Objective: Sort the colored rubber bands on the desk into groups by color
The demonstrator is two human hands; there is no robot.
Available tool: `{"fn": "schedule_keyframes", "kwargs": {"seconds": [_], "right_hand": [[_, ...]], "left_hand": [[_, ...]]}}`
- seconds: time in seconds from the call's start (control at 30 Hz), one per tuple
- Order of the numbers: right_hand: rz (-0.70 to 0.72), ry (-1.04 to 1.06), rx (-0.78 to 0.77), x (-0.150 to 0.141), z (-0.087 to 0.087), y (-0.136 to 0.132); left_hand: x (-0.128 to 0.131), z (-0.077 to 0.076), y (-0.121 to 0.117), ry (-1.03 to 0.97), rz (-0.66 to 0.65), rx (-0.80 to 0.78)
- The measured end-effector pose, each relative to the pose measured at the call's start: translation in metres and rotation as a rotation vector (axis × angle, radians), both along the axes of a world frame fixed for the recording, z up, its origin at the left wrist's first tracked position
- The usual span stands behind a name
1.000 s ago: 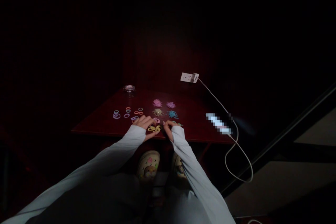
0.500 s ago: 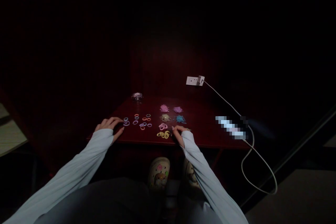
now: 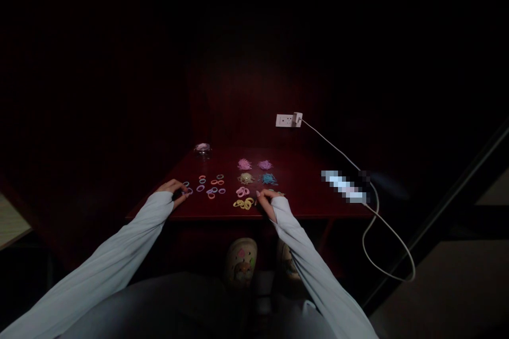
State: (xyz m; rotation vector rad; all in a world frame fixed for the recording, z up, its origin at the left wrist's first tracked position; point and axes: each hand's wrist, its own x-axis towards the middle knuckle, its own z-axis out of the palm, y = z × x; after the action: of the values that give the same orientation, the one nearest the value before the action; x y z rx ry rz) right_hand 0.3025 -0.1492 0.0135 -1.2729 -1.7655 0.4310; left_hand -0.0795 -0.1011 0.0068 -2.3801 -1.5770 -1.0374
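Note:
At the left of the dark red table (image 3: 294,206), my left hand (image 3: 174,190) has its thumb and fingertips drawn together on a purple hair tie (image 3: 190,191). A bluish hair tie (image 3: 186,184) lies just beyond those fingertips. Several loose hair ties in mixed colours (image 3: 210,189) are spread to the right of this hand. My right hand (image 3: 267,200) rests near the table's front edge, fingers curled together; whatever they may hold is hidden. Close to its fingertips lie yellow hair ties (image 3: 244,203), with pink hair ties (image 3: 242,191) behind them.
Piles of small pink (image 3: 244,164), purple (image 3: 264,165), cream (image 3: 246,178) and blue bands (image 3: 268,179) lie farther back. A clear round container (image 3: 202,149) stands at the back left. A blurred-out bright device (image 3: 344,186) and a white cable (image 3: 376,206) are at the right.
My left thumb and fingers have closed together at the purple hair tie. My right hand stays beside the yellow ones. The whole view has shifted slightly.

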Motion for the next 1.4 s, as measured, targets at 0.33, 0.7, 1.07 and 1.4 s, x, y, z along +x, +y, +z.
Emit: {"fn": "schedule_keyframes", "kwargs": {"seconds": [0.33,0.7,1.07,1.4], "right_hand": [[-0.002,0.051,0.001,-0.001,0.000,-0.001],[-0.008,0.037,-0.003,0.000,0.002,-0.002],[0.004,0.054,0.007,0.001,0.003,-0.003],[-0.006,0.078,-0.017,0.001,0.003,-0.002]], "left_hand": [[0.001,0.012,0.002,-0.043,0.114,-0.128],[0.003,0.008,0.005,-0.072,0.033,-0.140],[0.006,0.010,0.004,-0.242,-0.033,-0.263],[0.015,0.018,0.002,-0.376,-0.139,-0.307]]}}
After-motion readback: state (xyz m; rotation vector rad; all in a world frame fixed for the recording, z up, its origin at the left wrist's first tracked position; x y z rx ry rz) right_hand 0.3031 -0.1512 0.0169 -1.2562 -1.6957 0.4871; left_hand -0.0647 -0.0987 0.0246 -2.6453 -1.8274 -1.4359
